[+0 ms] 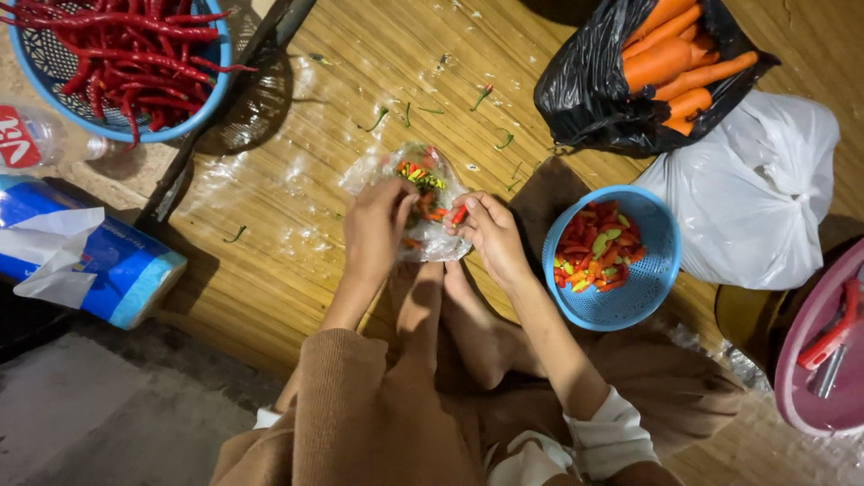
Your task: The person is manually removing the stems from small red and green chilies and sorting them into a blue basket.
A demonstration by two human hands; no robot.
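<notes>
My left hand [376, 227] reaches into a clear plastic bag [423, 202] of small red, orange and green chillies lying on the wooden floor. My right hand [490, 232] pinches one small red chilli [459, 215] at the bag's right edge. A small blue basket [652, 279] to the right of my right hand holds several small chillies. Loose green stems [378, 118] lie scattered on the floor beyond the bag. My bare feet [450, 315] rest just below my hands.
A large blue basket [54, 67] of long red chillies sits top left. A black bag of carrots [648, 67] and a white plastic bag [756, 193] lie top right. A pink bowl [814, 360] with a red tool stands far right. A blue-and-white pack [99, 256] and a bottle [36, 139] lie left.
</notes>
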